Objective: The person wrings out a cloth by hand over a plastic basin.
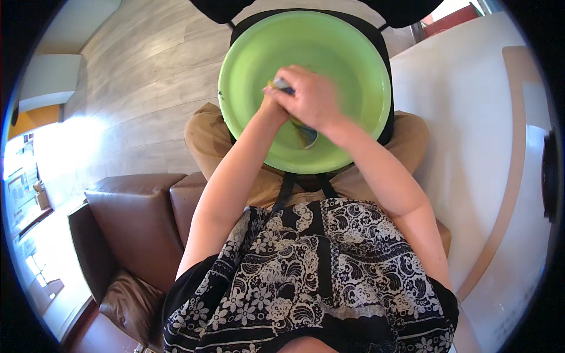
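Note:
A wide round green basin [365,129] is in front of me, between my knees. Over its middle my hands are pressed together around a small wet-looking cloth [306,136] with blue, yellow and grey patches. My right hand [311,99] lies on top, closed around the cloth and smeared by motion at its outer edge. Beneath it, my left hand [274,105] is closed on the same cloth, its fingers mostly covered. One end of the cloth hangs below the right hand; a greyish bit shows by the right fingers.
The basin rests on a black chair [385,65]. On the left are a brown leather sofa [138,217] and a brown cushion [130,300] over grey plank flooring [153,65]. A white surface with a tan band [511,170] runs along my right.

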Action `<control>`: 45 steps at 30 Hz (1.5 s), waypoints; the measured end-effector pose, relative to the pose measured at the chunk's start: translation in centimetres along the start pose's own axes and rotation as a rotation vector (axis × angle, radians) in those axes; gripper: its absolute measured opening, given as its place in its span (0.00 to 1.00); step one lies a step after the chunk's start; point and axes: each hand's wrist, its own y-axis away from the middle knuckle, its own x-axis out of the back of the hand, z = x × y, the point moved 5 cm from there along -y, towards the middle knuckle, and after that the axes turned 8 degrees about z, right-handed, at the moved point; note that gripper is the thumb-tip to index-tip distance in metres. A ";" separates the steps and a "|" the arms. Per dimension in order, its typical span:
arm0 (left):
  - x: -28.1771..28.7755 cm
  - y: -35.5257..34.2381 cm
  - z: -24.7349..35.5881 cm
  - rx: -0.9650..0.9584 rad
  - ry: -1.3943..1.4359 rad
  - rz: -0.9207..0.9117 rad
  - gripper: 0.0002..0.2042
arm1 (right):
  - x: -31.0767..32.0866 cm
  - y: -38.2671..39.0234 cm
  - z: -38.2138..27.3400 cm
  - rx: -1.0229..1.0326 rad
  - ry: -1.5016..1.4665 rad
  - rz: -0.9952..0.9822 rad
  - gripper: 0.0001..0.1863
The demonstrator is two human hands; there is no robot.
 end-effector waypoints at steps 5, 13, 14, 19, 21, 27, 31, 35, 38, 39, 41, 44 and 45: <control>-3.8 2.6 -0.4 -0.029 -0.073 0.262 0.15 | 0.5 0.7 4.2 -0.117 0.036 0.218 0.15; -5.5 3.0 -0.2 -0.087 -0.162 0.267 0.13 | 1.5 1.5 3.8 -0.065 0.088 0.186 0.14; -4.5 2.5 -0.6 -0.093 -0.162 0.272 0.13 | 0.9 1.8 3.8 -0.060 0.081 0.184 0.14; -6.6 3.9 -1.5 -0.074 -0.405 0.255 0.14 | 1.8 1.5 10.5 -0.346 -0.023 0.200 0.15; -6.5 4.3 -1.8 -0.063 -0.555 0.287 0.15 | 2.1 1.6 12.1 -0.382 0.055 0.132 0.17; -5.7 5.2 -1.1 -0.068 -0.380 0.245 0.16 | 2.5 2.0 12.8 -0.544 -0.406 0.155 0.19; -5.6 6.0 -0.2 -0.094 -0.395 0.118 0.20 | 4.2 1.5 9.7 -0.563 -0.733 -0.033 0.17; -5.4 6.2 0.2 -0.081 -0.579 -0.017 0.18 | 5.9 1.5 8.8 -0.490 -0.734 -0.045 0.19; -6.1 6.0 1.5 -0.272 -0.614 -0.053 0.16 | 6.1 2.0 10.2 -0.466 -0.639 0.018 0.19; -6.0 6.0 1.7 -0.251 -0.548 -0.001 0.15 | 5.9 2.0 9.9 -0.451 -0.602 0.054 0.19; -5.8 5.5 1.6 -0.203 -0.327 0.009 0.16 | 6.0 2.3 9.3 -0.400 -0.399 0.130 0.17; -6.3 6.4 1.5 -0.060 -0.199 0.260 0.18 | 5.7 2.5 3.4 -0.272 -0.158 0.177 0.17; -5.3 5.9 1.3 -0.115 -0.252 0.261 0.20 | 5.1 2.7 0.2 -0.060 -0.085 0.122 0.16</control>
